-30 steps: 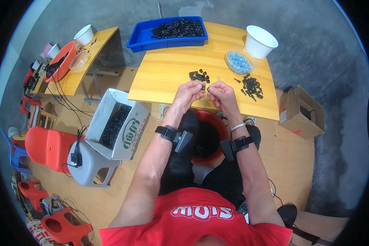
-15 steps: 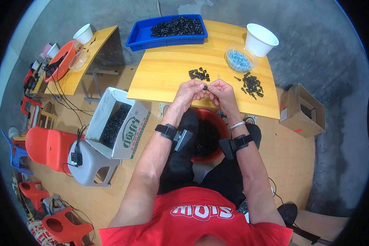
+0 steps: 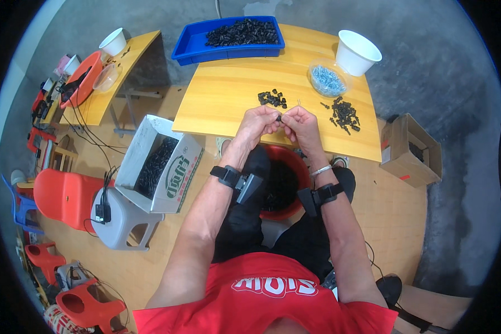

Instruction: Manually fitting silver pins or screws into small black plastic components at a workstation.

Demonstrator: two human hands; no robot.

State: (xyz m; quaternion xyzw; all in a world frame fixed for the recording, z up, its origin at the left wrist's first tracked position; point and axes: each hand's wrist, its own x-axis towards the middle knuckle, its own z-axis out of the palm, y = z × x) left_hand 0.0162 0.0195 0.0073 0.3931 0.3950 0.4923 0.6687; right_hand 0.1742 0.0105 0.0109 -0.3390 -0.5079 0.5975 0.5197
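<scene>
Above the near edge of the yellow table [image 3: 217, 106], my left hand [image 3: 257, 123] and my right hand [image 3: 300, 126] meet fingertip to fingertip. Both pinch one small black plastic part [image 3: 279, 118], mostly covered by the fingers. Just beyond the left hand lies a small group of black caps [image 3: 272, 98]. To the right of my right hand is a pile of black screw-like pieces [image 3: 345, 115]. Behind that pile, a clear bowl [image 3: 310, 83] holds many small bluish-silver metal pieces [image 3: 326, 80].
A blue tray [image 3: 192, 54] of black parts sits at the table's back left, a white tub [image 3: 357, 54] at the back right. Between my knees stands a red bucket [image 3: 305, 177] with dark contents. Cartons flank me: a white one [image 3: 179, 178] left, a brown one [image 3: 428, 170] right.
The head view has shifted very slightly. Both hands stay together at the same place, pinching the small black part, with only slight finger movement.
</scene>
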